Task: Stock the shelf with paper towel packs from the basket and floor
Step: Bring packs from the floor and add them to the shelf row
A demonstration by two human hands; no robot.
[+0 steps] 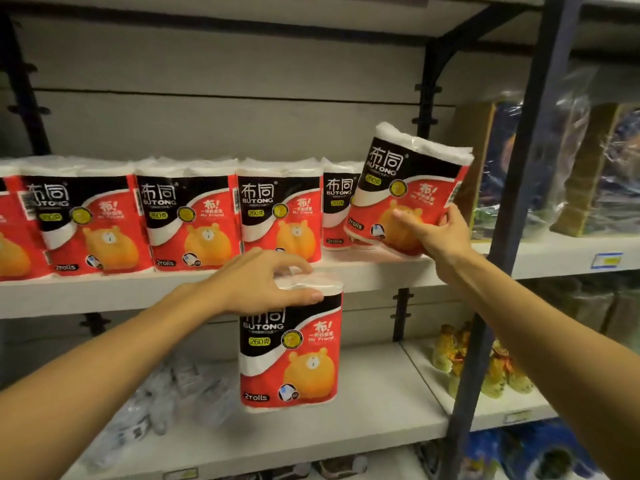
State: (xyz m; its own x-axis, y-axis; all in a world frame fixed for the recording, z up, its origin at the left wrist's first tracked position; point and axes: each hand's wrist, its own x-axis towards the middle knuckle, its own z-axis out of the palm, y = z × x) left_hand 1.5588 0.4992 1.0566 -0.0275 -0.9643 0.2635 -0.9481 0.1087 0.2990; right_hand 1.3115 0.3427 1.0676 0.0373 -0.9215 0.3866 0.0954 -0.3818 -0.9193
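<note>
Two packs are in my hands, one each. My right hand (440,233) grips a tilted pack (408,188) by its bottom corner, with its low edge touching the shelf (145,289). I think I tip it so it can slide in at the end of the row (187,216), just left of this hand. My left hand (266,282) holds a second pack (289,348) by its top, hanging below the shelf edge, ready to go up next. A dark post (512,209) stands close on the right, so space there is tight.
</note>
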